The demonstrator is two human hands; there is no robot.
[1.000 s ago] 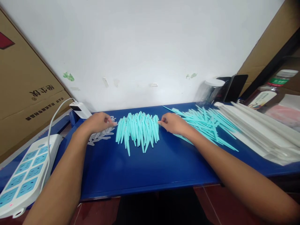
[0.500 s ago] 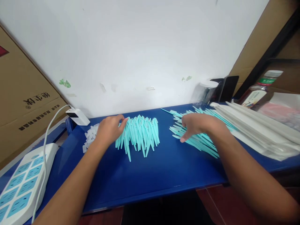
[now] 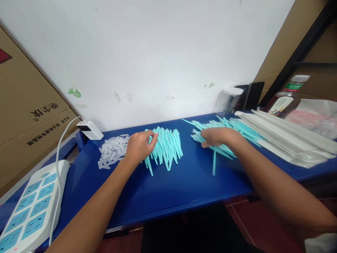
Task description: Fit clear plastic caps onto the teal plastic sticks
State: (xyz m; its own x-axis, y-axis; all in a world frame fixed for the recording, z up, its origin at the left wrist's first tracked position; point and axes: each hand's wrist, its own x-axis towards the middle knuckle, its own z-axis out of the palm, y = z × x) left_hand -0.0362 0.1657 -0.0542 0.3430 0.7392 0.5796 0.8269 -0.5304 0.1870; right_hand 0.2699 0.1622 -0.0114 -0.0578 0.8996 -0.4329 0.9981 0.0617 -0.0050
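My left hand (image 3: 140, 147) is over the left pile of slim turquoise plastic sticks (image 3: 168, 146). Its thumb and forefinger are pinched together; whatever is between them is too small to make out. Beside its wrist lies a heap of small translucent white plastic pieces (image 3: 112, 151). Above the right pile of turquoise sticks (image 3: 223, 151), my right hand (image 3: 214, 137) is closed, its fingers partly hidden. One turquoise stick (image 3: 214, 163), slightly blurred, points down from under that hand toward the table's front edge and appears held by it.
Long white paper-like packets (image 3: 284, 140) lie right of the sticks. Behind stand a white-lidded clear jar (image 3: 230, 102), a dark phone-like slab (image 3: 254, 95) and a bottle (image 3: 283, 100). On the left are a power strip (image 3: 33, 203), a white cabled device (image 3: 90, 130) and a cardboard box (image 3: 26, 105).
My left hand has shifted right, uncovering more of the white pieces. A single turquoise stick now hangs below my right hand, which has closed. The view has moved slightly.
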